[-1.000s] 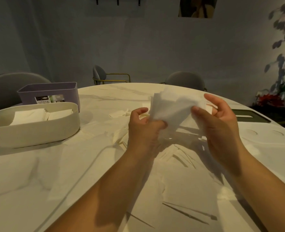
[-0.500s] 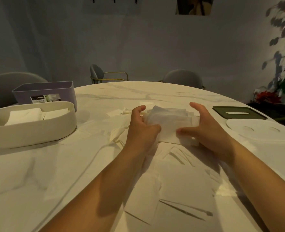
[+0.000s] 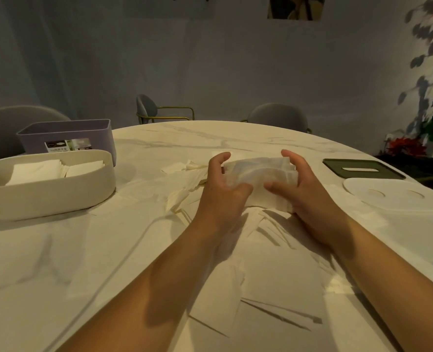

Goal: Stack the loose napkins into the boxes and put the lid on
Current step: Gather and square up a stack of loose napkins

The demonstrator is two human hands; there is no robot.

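Marble table (image 3: 57, 250), left hand (image 3: 223, 184), right hand (image 3: 304, 189) clasp napkins (image 3: 258, 171) (both curled)

Bare tabletop (image 3: 57, 245) between loose napkins (image 3: 281, 288) and cream box (image 3: 45, 196); purple box (image 3: 98, 138) behind.

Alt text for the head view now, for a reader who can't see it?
Left hand and right hand clasp a napkin stack on a napkin-strewn marble table. Cream box with napkins and purple box at left; green lid and white lid at right.

Dim warm light from above; forearm shadows on table (image 3: 57, 250); wide-angle edge distortion; soft, slightly blurred detail.
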